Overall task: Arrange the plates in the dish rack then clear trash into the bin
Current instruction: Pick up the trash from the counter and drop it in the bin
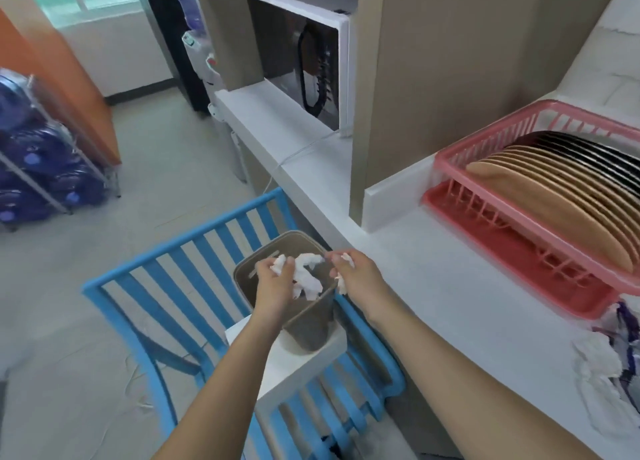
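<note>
- White crumpled tissue (306, 274) is the trash in hand, gathered over the open mouth of the grey-brown bin (304, 321).
- The left hand (273, 279) is closed in a pinch on one wad of tissue; the right hand (356, 274) pinches another wad at its fingertips. Both hands hang above the bin's rim.
- The bin stands on a white block (294, 366) on the seat of a blue slatted chair (194, 262), beside the front edge of the white counter (433, 286).
- More tissue and wrapper trash (602, 359) lies near the counter's right edge, not yet cleared.
- Farther along the counter, the pink dish rack (519, 168) holds the plates (554, 196) upright in a close row, tan ones in front, dark ones behind; that step looks done.
- Risk: light tissue released off-centre may drift past the rim to the floor.
- Risk: the bin's perch looks narrow, so a knock from either hand could tip it off the block.
</note>
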Demonstrator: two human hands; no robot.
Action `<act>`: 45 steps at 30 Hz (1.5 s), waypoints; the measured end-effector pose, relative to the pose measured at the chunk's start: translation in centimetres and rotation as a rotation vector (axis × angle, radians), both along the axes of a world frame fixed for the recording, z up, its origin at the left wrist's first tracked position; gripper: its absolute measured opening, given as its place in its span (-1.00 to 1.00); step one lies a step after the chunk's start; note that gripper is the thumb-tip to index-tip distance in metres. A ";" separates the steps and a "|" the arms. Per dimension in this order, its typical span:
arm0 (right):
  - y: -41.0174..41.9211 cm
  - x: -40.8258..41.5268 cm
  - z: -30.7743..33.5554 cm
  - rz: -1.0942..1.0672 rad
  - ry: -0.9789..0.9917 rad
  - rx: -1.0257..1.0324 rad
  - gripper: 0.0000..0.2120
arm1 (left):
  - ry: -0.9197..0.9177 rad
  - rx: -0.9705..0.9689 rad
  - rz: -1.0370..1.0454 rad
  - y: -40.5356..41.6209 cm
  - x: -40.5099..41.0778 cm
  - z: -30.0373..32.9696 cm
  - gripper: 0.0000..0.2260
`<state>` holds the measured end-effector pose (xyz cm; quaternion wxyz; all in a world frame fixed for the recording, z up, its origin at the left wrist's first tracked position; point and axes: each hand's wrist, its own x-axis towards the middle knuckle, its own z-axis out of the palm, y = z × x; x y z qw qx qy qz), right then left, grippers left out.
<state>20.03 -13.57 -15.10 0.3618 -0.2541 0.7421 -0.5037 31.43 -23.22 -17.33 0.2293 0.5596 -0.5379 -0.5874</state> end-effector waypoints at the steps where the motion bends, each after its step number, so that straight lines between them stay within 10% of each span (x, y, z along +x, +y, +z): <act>1: -1.0 0.3 -0.4 0.015 -0.022 0.029 -0.85 | -0.003 0.013 0.034 -0.6 0.4 -0.6 -0.75; 11: -8.9 0.7 -5.7 0.406 0.348 0.350 -0.65 | -0.260 -0.077 -0.052 -5.9 2.5 -4.9 -0.74; 18: -10.1 0.1 -7.8 0.562 0.195 0.277 -0.42 | -0.449 -0.171 -0.320 -7.7 1.1 -5.8 -0.85; 26: -10.3 -0.9 -8.8 0.403 0.450 0.371 -0.90 | -0.314 0.086 -0.133 -8.7 -0.7 -6.5 -0.74; 33: -9.8 -0.4 -8.0 0.516 0.584 0.534 -0.69 | -0.515 0.093 -0.235 -8.2 -0.8 -8.3 -0.64; 45: -7.4 0.1 -4.9 0.544 0.361 0.370 -0.61 | -0.300 0.015 -0.293 -7.4 -0.5 -5.0 -0.57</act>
